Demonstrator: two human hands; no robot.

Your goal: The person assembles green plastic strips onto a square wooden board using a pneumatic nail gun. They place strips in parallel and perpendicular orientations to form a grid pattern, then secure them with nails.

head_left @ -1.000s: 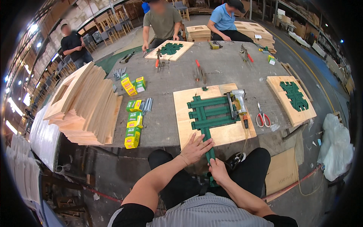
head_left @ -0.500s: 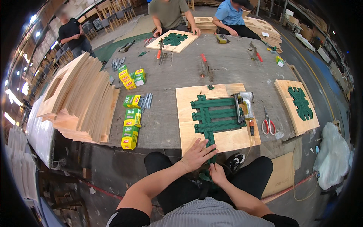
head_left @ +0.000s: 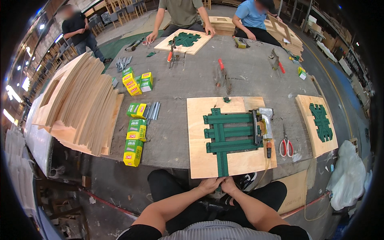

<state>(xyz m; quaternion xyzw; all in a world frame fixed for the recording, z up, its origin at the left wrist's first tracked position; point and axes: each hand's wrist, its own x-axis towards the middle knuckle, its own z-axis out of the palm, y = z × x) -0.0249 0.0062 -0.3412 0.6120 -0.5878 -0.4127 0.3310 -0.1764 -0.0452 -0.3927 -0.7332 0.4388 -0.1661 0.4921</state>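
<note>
A plywood panel (head_left: 200, 168) lies at the table's front edge. Dark green webbing straps (head_left: 236, 146) run across its opening, three sideways and one lengthwise. The lengthwise strap (head_left: 222, 164) comes down over the panel's near edge. Just below that edge my left hand (head_left: 211, 185) and my right hand (head_left: 229, 185) meet, fingers closed on the strap's lower end, which they mostly hide. A pneumatic staple gun (head_left: 265, 120) rests on the panel's right side, over the ends of the sideways straps. Red-handled scissors (head_left: 286, 148) lie right of the panel.
Staple boxes (head_left: 136, 130) and staple strips (head_left: 153, 111) sit left of the panel, beside a tall stack of wooden panels (head_left: 76, 108). Another webbed panel (head_left: 316, 128) lies right. Pliers (head_left: 223, 74) lie beyond. Co-workers sit across the table, one at a webbed panel (head_left: 192, 48).
My left hand has left the strap on the panel and joined my right hand below the near edge. Across the table, a co-worker in blue now holds up a wooden frame.
</note>
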